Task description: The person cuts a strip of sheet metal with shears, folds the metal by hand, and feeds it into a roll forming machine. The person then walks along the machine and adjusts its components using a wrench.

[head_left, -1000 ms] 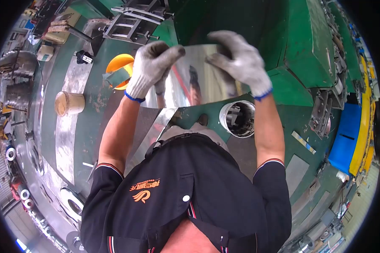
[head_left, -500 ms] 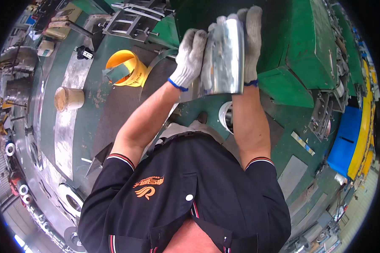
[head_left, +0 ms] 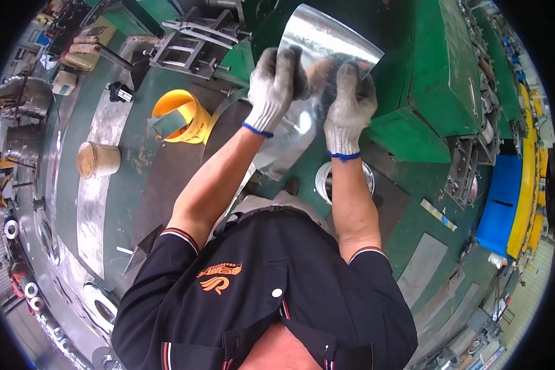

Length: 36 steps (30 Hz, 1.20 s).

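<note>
A shiny, curved piece of sheet metal point(head_left: 327, 38) is held up in front of me, its upper part bent over and its lower part hanging down between my forearms. My left hand point(head_left: 274, 86), in a white knitted glove with a blue cuff, is closed on the left edge of the sheet. On the other side, my right hand point(head_left: 350, 108), gloved the same way, grips the sheet with the thumb on its near face. The fingers of both hands are partly hidden behind the metal.
Green metal boxes or machine housings point(head_left: 428, 92) stand close on the right. A yellow bucket point(head_left: 197, 120), a pale tub point(head_left: 108, 159) and a metal frame point(head_left: 194, 46) are to the left. A white bucket point(head_left: 368, 179) sits below my right hand. Flat strips point(head_left: 422, 265) lie on the floor.
The sheet has turned from nearly upright to tilted, showing its broad curved face. Both hands have shifted: the right one is lower, from flat against the side to gripping the metal.
</note>
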Each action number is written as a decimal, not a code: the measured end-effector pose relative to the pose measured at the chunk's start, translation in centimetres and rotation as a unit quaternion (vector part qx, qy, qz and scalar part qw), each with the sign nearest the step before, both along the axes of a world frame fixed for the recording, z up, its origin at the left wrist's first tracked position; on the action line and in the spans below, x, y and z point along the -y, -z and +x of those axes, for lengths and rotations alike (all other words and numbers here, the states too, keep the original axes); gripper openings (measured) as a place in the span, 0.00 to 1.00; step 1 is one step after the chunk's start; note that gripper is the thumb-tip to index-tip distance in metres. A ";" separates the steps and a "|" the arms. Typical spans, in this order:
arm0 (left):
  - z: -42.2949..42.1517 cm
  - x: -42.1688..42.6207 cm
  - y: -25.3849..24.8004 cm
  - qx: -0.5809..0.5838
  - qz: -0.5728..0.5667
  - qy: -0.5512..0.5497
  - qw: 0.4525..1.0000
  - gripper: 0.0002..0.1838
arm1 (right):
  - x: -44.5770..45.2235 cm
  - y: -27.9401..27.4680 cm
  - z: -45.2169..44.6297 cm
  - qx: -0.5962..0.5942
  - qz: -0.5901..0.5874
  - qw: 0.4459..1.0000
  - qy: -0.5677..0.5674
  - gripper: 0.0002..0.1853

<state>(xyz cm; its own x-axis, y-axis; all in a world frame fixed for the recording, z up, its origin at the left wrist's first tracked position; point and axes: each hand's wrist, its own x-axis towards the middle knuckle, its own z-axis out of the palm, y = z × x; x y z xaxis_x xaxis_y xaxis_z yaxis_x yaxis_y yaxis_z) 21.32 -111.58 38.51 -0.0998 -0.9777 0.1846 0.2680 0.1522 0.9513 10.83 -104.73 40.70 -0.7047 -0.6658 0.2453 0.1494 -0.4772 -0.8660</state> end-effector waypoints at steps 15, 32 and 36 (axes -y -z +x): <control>7.1 0.7 1.3 0.254 -0.079 0.153 0.952 0.19 | -1.4 -7.9 -6.4 -0.424 0.365 0.786 -0.264 0.20; 4.0 4.0 -3.1 0.056 0.008 0.189 0.980 0.14 | -5.0 4.7 0.8 -0.294 0.396 0.823 -0.282 0.31; 0.6 2.7 -3.0 0.018 -0.028 0.102 0.994 0.18 | -3.6 7.5 1.5 -0.029 0.230 0.969 -0.087 0.18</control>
<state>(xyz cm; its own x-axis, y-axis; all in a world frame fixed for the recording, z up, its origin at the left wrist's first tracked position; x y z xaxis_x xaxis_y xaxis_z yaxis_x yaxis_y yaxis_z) 21.94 -114.29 41.47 -0.3026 -0.9248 0.2305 0.2644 0.1509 0.9525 12.38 -101.14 33.16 -0.5652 -0.8219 -0.0703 0.1375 -0.0098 -0.9905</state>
